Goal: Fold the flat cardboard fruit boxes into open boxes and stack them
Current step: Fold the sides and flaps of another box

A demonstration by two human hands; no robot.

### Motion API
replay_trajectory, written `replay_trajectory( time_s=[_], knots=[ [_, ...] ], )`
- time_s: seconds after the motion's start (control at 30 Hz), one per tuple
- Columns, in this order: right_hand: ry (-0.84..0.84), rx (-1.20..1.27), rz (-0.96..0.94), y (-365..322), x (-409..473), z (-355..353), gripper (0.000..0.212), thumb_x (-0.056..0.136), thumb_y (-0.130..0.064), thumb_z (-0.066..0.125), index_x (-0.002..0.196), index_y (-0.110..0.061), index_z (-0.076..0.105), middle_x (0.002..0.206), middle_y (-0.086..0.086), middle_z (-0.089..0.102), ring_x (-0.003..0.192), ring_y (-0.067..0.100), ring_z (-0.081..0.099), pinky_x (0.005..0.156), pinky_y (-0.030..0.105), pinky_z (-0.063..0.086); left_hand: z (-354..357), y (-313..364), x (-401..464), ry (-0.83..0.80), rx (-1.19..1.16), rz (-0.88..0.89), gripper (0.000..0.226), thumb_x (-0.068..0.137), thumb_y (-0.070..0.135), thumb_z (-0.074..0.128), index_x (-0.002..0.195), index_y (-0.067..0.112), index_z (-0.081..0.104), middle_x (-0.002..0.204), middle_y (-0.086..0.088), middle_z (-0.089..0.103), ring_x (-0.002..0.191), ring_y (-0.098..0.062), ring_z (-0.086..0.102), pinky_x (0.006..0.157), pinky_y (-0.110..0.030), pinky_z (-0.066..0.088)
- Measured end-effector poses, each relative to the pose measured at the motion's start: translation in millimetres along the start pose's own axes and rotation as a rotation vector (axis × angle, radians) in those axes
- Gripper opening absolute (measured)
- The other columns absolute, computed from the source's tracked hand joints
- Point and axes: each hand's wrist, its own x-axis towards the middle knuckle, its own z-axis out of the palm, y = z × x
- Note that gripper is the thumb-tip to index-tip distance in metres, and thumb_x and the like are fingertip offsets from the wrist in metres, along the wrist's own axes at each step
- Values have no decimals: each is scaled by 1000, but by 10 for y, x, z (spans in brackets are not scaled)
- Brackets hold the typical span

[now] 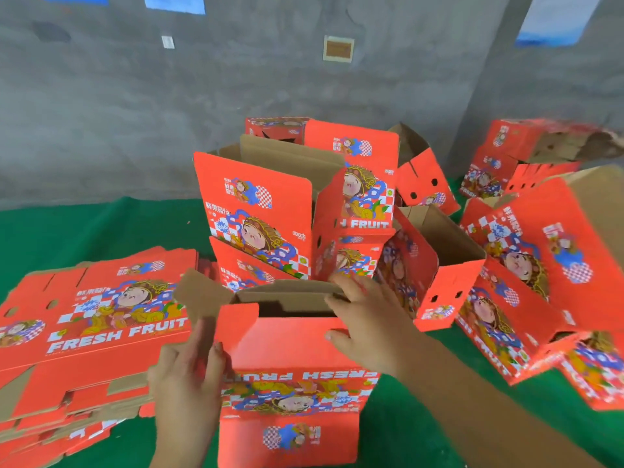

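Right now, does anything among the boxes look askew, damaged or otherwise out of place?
Yes. To the right, several folded boxes lie tipped on their sides, leaning on one another instead of stacked squarely. The flat boxes at left sit in a ragged pile with edges out of line. No tears are visible. Both hands work on the box in front.
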Motion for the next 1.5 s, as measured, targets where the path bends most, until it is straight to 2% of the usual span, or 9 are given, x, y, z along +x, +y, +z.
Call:
replay_trajectory(
  time_s=[0.17,0.5,0.73,0.87,0.97,1.03,1.27,1.4,1.5],
  knots=[
    [43,189,184,202,-194,284,62,96,-62,50,154,-45,35,169,-13,-15,152,31,4,118,55,30,153,-9,-22,-31,87,100,47,86,26,56,129,16,71,77,-1,46,67,-22,44,67,-34,25],
    [226,403,464,46,-175,452,80,87,-75,46,158,-50,17,127,0,34,120,30,47,92,47,53,-3,-115,-16,-115,215,208,42,83,21,59,121,24,76,80,0,47,68,-29,48,65,-40,35],
    [396,140,694,-35,-220,582,107,70,-49,87,160,-26,34,159,22,21,150,48,11,114,67,25,85,-129,-47,-88,230,234,53,79,28,47,120,15,76,87,-4,52,69,-26,44,63,-41,42],
    [780,261,318,-463,-172,727,48,76,-38,72,123,-35,61,126,5,49,122,36,48,98,56,42,117,-128,5,-82,212,223,53,79,32,50,122,13,75,84,-1,50,64,-25,44,58,-44,45],
    [585,293,126,-501,-63,754,22,84,-43,62,103,-32,68,101,-11,60,98,19,62,100,44,42,164,-109,35,-113,191,249,52,80,30,50,126,19,72,88,1,51,67,-25,45,61,-47,45],
    [460,353,159,-398,-23,716,42,91,-42,54,131,-31,63,128,-13,60,113,16,64,106,42,41,170,-89,2,-145,140,276,48,81,30,51,123,33,74,93,6,50,73,-23,47,66,-49,45],
    [147,444,335,-197,83,749,94,96,-45,57,153,-59,-17,162,-18,-37,85,25,71,68,37,56,182,-198,-26,-261,2,291,43,81,35,56,124,34,59,91,5,58,76,-24,61,65,-49,51],
    [90,215,313,-321,83,833,79,97,-52,46,159,-47,-3,161,0,-43,108,29,67,90,34,51,178,-213,36,-384,-27,277,29,90,46,55,112,51,73,84,21,64,81,-10,60,68,-40,52],
    [314,219,217,-477,113,741,67,89,-42,57,154,-36,40,172,11,5,126,33,58,108,44,45,325,-53,368,-410,53,153,45,90,62,47,131,52,64,70,6,67,73,-14,67,69,-39,56]
  ],
)
